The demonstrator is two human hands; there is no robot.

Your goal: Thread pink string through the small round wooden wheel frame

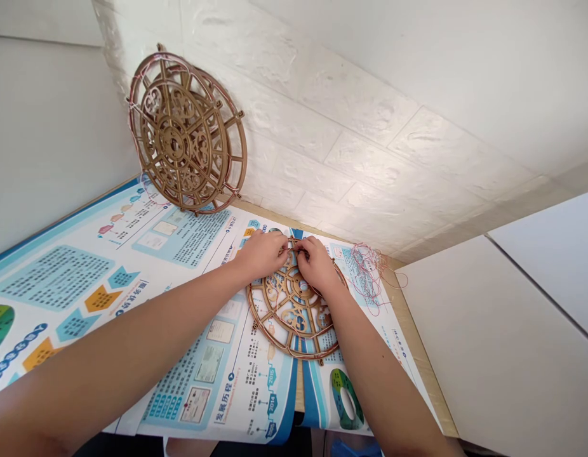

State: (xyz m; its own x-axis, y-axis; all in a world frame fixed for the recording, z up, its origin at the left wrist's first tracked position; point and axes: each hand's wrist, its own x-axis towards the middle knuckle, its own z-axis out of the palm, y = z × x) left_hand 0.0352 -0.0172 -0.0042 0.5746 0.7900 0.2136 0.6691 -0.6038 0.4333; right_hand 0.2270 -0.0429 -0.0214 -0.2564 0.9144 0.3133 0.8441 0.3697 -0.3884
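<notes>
Forearms (132,343) over poster (60,279), brick-effect wall (332,114)

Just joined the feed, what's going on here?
A person is working at the top rim of a wooden wheel with their left hand and right hand, fingertips close together. The wheel lies flat on a poster. A tangle of red thread lies to its right, and a second wheel leans against the wall.
</notes>
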